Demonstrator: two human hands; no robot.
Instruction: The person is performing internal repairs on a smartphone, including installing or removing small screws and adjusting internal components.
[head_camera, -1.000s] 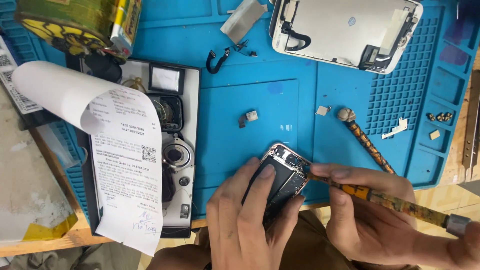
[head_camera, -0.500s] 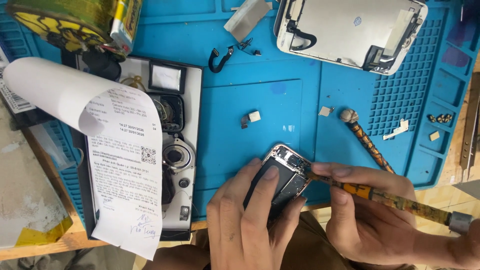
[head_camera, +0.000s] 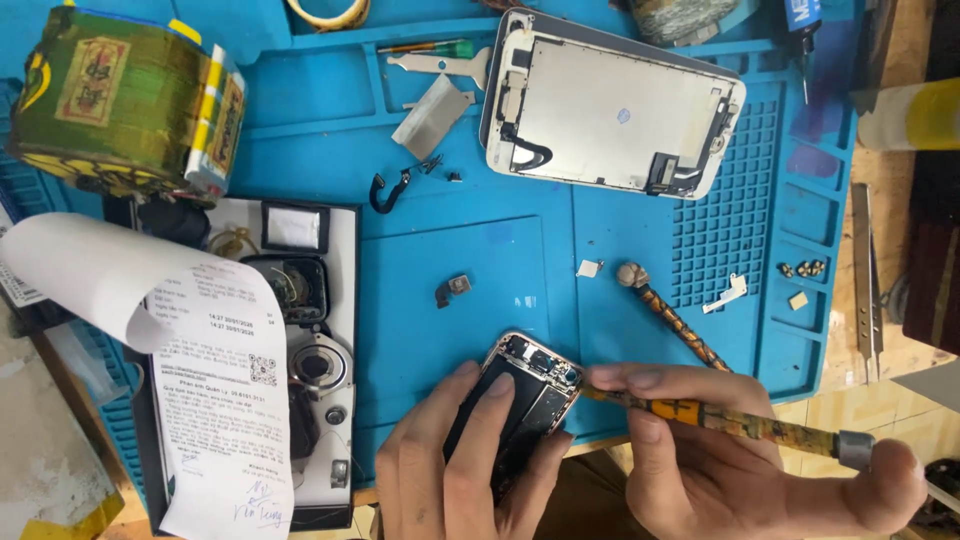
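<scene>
I see one blue repair mat covering most of the bench, its raised ridges dividing it into a large flat centre panel and a grid of small wells at the right. On it lie one detached white phone screen near the top edge, face down and tilted, and one opened black tray of parts at the left, half covered by one curling paper receipt. One green and yellow tape roll sits at the top left corner. I count two screwdrivers: a spare screwdriver lying free on the mat, and the patterned screwdriver in my right hand, whose fingers are pinched around its shaft, tip touching the top corner of the opened phone body. That phone body sits at the mat's near edge, partly overhanging it, and my left hand clamps it, fingers pressed down on its exposed insides. One pair of tweezers lies off the mat at right. Smallest, I count one metal shield, one black flex cable, one small bracket, and three tiny screws in a well. The centre panel between bracket and phone body is the open room.
</scene>
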